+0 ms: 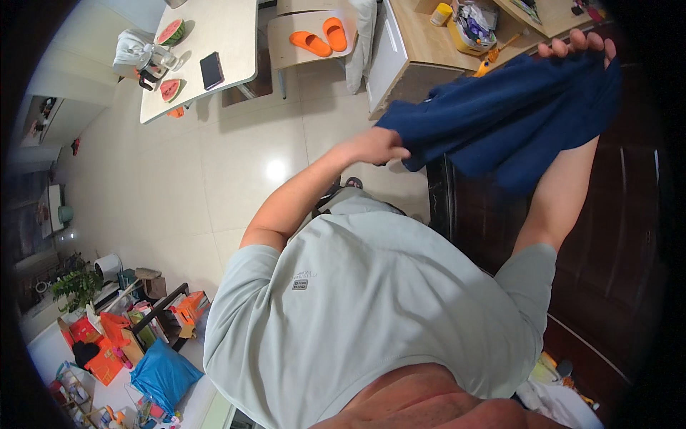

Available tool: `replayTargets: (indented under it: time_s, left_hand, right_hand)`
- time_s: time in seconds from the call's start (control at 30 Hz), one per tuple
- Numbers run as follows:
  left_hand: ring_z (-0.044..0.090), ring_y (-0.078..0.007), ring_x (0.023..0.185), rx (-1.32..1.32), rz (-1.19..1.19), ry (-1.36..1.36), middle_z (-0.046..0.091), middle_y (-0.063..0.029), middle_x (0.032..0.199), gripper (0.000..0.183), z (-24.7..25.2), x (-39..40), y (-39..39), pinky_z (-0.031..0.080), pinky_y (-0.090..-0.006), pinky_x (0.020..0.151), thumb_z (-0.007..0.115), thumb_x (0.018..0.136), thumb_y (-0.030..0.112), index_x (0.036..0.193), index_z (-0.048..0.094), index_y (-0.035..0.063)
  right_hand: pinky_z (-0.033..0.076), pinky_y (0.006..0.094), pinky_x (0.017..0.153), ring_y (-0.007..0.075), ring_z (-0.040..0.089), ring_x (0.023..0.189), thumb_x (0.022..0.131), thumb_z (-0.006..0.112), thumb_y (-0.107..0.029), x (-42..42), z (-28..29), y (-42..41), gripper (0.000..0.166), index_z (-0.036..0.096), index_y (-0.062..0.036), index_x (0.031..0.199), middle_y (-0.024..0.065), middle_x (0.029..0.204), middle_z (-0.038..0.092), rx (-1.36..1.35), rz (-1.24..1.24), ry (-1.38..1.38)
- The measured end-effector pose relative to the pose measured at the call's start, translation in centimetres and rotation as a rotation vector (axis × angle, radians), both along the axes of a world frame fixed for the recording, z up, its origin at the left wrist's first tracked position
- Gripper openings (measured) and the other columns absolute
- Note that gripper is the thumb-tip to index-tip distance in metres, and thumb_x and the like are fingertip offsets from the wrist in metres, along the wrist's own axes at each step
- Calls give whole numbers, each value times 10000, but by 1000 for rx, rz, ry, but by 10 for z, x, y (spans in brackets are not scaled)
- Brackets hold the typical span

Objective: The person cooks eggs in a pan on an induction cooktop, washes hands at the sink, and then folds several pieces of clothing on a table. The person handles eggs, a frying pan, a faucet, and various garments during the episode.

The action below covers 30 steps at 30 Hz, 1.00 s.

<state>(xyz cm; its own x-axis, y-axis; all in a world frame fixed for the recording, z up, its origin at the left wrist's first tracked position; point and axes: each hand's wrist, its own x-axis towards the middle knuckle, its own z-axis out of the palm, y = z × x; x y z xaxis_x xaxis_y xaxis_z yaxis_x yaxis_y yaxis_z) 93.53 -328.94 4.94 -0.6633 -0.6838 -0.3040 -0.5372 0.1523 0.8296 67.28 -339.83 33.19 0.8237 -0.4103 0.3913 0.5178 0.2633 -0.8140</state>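
Note:
A dark navy cloth garment (498, 123) is stretched out in the air between my two hands, at the upper right. My left hand (379, 146) is closed at its left end, the fingers curled against the fabric. At the top right corner, my right hand (581, 45) is behind the cloth with its fingertips bent over the upper edge. The cloth hangs in loose folds and covers my right palm and wrist. Its lower edge crosses my right forearm.
A white table (230, 32) holds cut watermelon (171, 33), a glass pitcher (153, 65) and a phone (211, 71). Orange slippers (311, 43) lie on a chair. A wooden cabinet (423, 43) bears a filled basket (474, 32). A dark door (595, 225) stands at right; a blue bag (165, 375) lies lower left.

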Motion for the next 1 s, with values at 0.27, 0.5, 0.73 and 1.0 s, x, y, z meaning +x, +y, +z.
replayTargets:
  time_s: [0.27,0.5,0.73,1.0]
  left_hand:
    - [440,-394,1234,-340,297,250,397,-303,1338,1034,-18,-9,46,376,-400,1029,730,700,509,1425,219,-24]
    - [508,-410,1123,-266,525,129,500,-295,1209,759,-38,64,63,428,-440,953,673,781,294,1347,298,-45]
    - [396,-388,1274,-154,663,279,387,-310,1356,881,-45,149,97,328,-387,1066,670,779,346,1401,217,-83]
    - [400,-365,1263,543,1523,712,385,-252,1372,973,-102,225,109,289,-413,1073,620,783,604,1418,233,-24]
  right_hand:
    - [445,492,878,305,603,942,1004,324,-367,102,18,74,383,598,-99,995,102,975,641,-16,-496,-116]
    - [404,453,947,257,563,1009,974,392,-398,130,-4,75,381,567,-74,1074,106,1044,598,-409,-396,215]
    - [418,199,687,105,527,743,1001,359,-328,211,-46,113,353,592,-71,934,7,778,576,-409,-641,525]
    - [360,240,639,94,483,640,950,427,-265,230,-13,98,283,598,-120,776,-16,694,576,-66,320,-154]
